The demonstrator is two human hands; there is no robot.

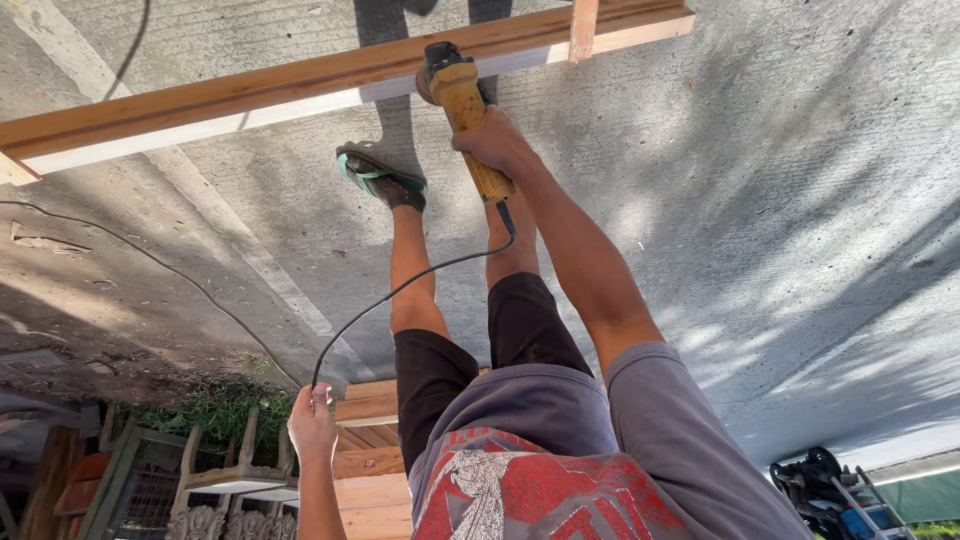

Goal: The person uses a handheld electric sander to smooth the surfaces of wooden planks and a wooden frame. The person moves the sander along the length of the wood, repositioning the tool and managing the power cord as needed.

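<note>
Cable [400, 288], thin and black, ran up from my left hand [312, 428] at the lower left, where my fingers were clenched around it just above a stack of planks [370, 470]. Further left of that hand stood some carved wooden chairs [225, 470].

The cable curved up across my legs to the tail of the yellow angle grinder [465, 105]. My foot in a green sandal [378, 178] stood on the concrete floor [780, 200], just left of the tool.

My right hand [495, 145] had its fingers wrapped tight around the grinder's body, with the arm stretched out straight. The grinder's head sat against the edge of a long wooden beam [300, 85], which lay slanted across the floor beyond my feet. To the right of the tool, a short crosspiece [583, 25] lay over the beam. Whether the disc was spinning I could not tell.
</note>
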